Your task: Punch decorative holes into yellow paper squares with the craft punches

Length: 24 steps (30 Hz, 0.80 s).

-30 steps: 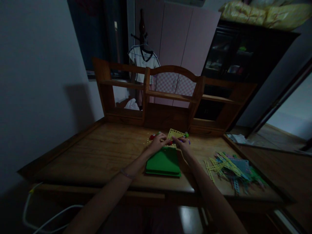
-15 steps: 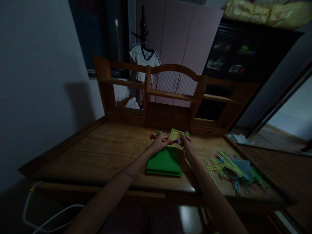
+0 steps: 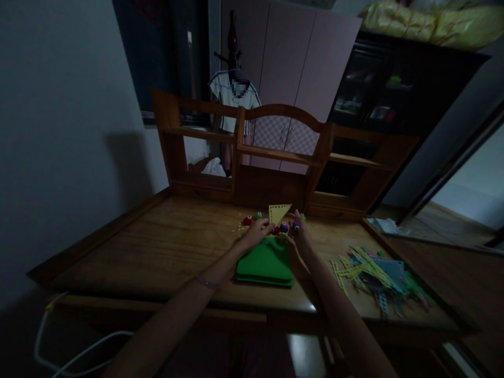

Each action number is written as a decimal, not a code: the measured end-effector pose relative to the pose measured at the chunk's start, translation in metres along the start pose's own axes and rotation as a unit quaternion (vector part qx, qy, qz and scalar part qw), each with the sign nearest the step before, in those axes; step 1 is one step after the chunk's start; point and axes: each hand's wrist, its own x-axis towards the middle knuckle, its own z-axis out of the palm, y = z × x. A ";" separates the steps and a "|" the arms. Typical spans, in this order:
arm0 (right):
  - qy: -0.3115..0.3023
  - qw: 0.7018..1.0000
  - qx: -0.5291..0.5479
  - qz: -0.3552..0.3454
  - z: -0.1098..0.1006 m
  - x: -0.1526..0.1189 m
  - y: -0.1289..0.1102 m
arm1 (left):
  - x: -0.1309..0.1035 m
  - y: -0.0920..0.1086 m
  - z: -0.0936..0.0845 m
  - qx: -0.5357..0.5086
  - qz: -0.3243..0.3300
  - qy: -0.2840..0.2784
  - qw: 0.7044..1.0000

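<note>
The left grip (image 3: 255, 233) pinches the punched yellow sheet (image 3: 277, 212) at its near corner. The sheet stands up off the bench (image 3: 189, 236), just beyond and between the two grips; it shows as a triangle, and whether it is folded or only turned I cannot tell. Pinching it so low probably leaves the rows of holes along its edges exposed. The right grip (image 3: 301, 231) has one finger raised, apart from the sheet. A purple eyed figure (image 3: 296, 226) shows at its inner side, but I cannot tell whether the fingers close on it or merely pass beside it.

Between the grips sit a second purple figure (image 3: 284, 227) and a red one (image 3: 276, 230), perhaps kept there to be within easy reach. They take up much of the gap, so the sheet has little free room to come down between the grips. Just beyond the right grip is a green figure (image 3: 303, 217); beyond the left grip are another red figure (image 3: 247, 221) and another green one (image 3: 258, 216), with yellow paper dots scattered just beside that grip.

On the body side of both grips lies a stack of green sheets (image 3: 264, 262). Well to the right of the right grip, a tangled heap of punched strips (image 3: 360, 265) is spread apart from the figures. Beyond everything, the wooden shelf unit (image 3: 271, 182) bounds the bench.
</note>
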 end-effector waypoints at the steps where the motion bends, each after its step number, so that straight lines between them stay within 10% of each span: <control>1: -0.022 1.000 0.018 0.007 0.002 -0.001 -0.001 | 0.001 -0.001 -0.001 -0.015 -0.014 0.024 1.000; 8: -0.092 0.996 0.015 0.014 0.012 -0.007 -0.001 | 0.002 -0.005 -0.006 -0.015 -0.059 0.116 0.991; 24: -0.154 0.974 -0.162 -0.035 0.011 -0.015 0.003 | 0.001 0.002 -0.006 0.041 -0.010 0.093 0.995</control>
